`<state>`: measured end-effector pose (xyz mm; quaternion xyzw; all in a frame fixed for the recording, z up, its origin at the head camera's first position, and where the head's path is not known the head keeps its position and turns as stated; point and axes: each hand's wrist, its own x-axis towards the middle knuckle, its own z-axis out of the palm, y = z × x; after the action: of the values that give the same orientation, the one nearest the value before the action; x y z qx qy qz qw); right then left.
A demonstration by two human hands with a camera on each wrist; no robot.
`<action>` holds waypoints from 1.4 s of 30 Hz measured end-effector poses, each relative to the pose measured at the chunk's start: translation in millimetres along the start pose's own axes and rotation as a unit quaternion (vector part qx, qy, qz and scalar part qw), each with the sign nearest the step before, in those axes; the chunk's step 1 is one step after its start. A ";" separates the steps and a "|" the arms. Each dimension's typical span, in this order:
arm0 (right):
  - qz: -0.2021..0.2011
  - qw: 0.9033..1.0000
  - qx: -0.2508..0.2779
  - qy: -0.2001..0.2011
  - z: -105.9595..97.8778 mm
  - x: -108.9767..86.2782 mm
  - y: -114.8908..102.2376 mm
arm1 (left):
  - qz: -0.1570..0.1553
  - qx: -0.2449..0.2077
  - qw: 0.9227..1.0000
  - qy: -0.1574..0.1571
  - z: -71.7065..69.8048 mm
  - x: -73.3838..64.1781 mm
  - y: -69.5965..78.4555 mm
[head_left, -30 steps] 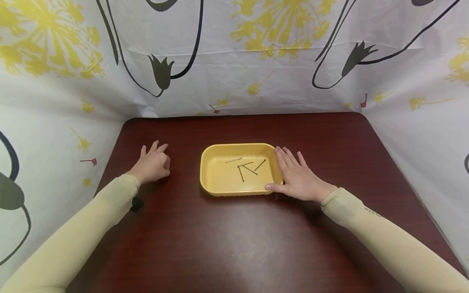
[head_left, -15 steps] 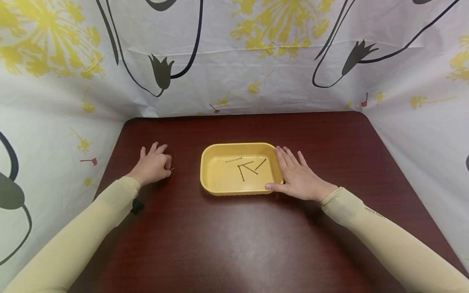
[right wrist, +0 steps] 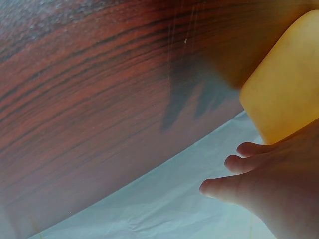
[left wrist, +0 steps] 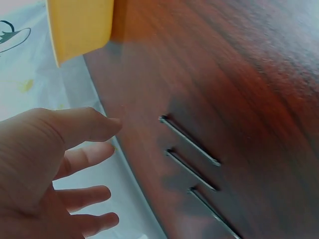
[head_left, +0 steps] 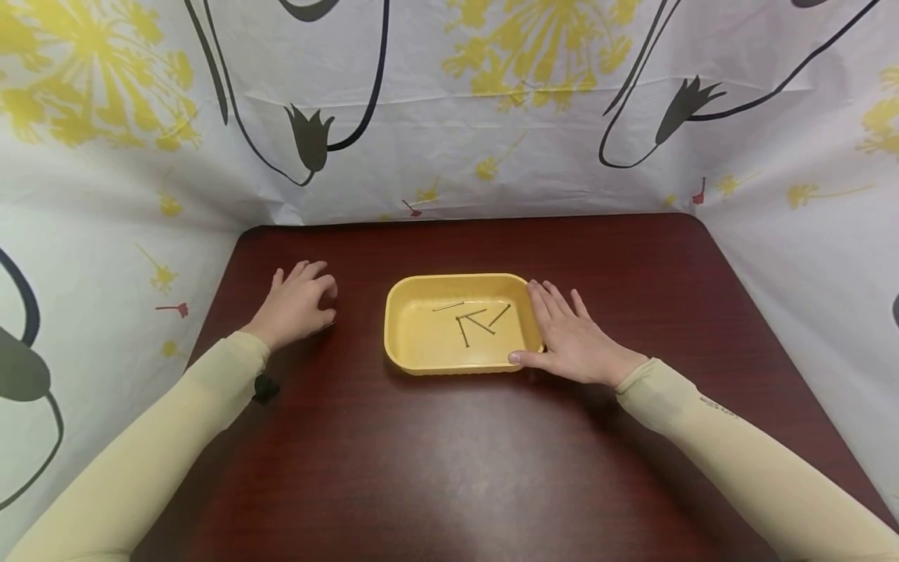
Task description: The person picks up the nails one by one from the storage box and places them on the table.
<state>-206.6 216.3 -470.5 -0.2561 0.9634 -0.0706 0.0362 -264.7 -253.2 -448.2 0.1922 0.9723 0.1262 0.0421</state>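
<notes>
Apparently, a nail has just been let go: three nails (left wrist: 192, 171) lie on the worktop (head_left: 449, 453) beside a person's left hand (head_left: 295, 304), whose thumb and forefinger, together half a second earlier with a thin tip poking out, now stand apart with nothing visible between them. That would leave the hand free and one more nail laid in the row, though the head view hides the row itself. Thin and dark with a faint sheen, the nails rest flat and roughly parallel, slightly spaced, with what look like their heads on the same side; the lowest runs off the left wrist view. Apart from them, to the right, a yellow tray (head_left: 424, 339) holds five loose nails (head_left: 481, 325), three of them meeting near its middle. The right hand (head_left: 576, 339), fingers straight, lies against the tray's right end, thumb at the near corner, seemingly steadying it. White flower-printed cloth (head_left: 421, 133) hangs beyond the worktop.
</notes>
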 end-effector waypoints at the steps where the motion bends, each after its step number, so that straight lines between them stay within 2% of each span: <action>1: 0.000 1.000 0.000 -0.001 -0.2 -0.1 0.1 | 0.002 0.001 1.000 0.004 -1.1 0.9 1.8; 11: -0.002 1.000 -0.005 0.005 0.4 0.0 0.6 | 0.028 -0.001 0.998 0.057 -11.7 13.1 23.0; 20: -0.003 1.000 -0.007 0.002 0.2 0.0 0.5 | 0.039 -0.014 0.996 0.084 -25.3 19.8 54.3; 27: -0.004 1.000 -0.010 0.004 0.1 -0.1 1.3 | 0.079 -0.010 0.989 0.125 -30.6 29.0 82.3; 32: -0.001 1.000 -0.006 0.002 0.6 -0.2 2.0 | 0.098 -0.010 0.987 0.128 -32.0 37.2 102.8; 37: -0.002 1.000 -0.002 0.002 0.2 -0.2 1.0 | 0.117 -0.016 0.984 0.129 -27.7 44.0 116.9; 42: -0.003 1.000 -0.002 0.004 -0.4 -0.2 0.6 | 0.131 -0.011 0.985 0.107 -22.2 48.8 130.1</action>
<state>-206.8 217.0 -470.2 -0.2592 0.9628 -0.0700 0.0315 -265.4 -123.2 -394.4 0.3032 0.9361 0.1607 -0.0775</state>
